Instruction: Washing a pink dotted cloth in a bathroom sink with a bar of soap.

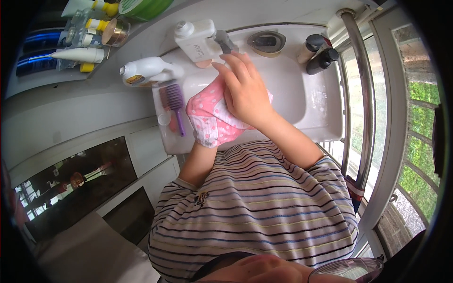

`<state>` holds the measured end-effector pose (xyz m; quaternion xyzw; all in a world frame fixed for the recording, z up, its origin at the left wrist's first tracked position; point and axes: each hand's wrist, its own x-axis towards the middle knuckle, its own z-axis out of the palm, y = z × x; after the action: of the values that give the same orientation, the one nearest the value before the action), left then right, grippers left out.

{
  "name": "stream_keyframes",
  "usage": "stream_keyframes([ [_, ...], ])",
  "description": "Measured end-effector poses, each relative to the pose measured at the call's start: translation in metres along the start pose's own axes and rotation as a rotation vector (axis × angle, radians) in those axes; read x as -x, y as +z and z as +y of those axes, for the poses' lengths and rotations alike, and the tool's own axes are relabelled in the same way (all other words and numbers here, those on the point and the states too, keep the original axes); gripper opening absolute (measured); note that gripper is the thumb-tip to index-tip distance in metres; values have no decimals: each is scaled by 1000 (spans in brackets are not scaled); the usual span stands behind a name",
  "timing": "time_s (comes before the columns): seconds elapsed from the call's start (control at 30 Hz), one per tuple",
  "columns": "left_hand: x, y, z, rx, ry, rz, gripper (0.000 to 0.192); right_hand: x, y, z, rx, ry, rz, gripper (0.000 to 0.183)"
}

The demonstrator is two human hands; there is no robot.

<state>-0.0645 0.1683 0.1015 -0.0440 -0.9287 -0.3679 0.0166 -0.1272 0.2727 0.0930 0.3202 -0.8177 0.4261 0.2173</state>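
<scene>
A pink and white polka-dot cloth (205,106) is draped over my left hand. That hand is hidden underneath, and just its forearm shows below the hem. My right hand (247,92) lies across the top of the cloth, fingers spread and stretched towards a grey metal faucet (224,41). Its palm hides whether the fingers pinch any fabric. Both hands are above a white ceramic washbasin (320,113).
A white bottle (194,40) and a white handled jug (152,72) stand by the basin's left rim, near a purple hairbrush (174,99). Two dark-capped bottles (322,62) and an oval dish (267,42) occupy the back right. A metal pipe (364,88) runs along the window side.
</scene>
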Motion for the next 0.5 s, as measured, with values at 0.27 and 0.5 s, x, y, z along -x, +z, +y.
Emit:
stream_keyframes([
  [0.27,20,20,-40,-242,-5,18,59,9,-4,6,-143,-178,-210,48],
  [0.5,13,0,-6,199,1,10,69,-4,-22,24,-779,287,-203,51],
])
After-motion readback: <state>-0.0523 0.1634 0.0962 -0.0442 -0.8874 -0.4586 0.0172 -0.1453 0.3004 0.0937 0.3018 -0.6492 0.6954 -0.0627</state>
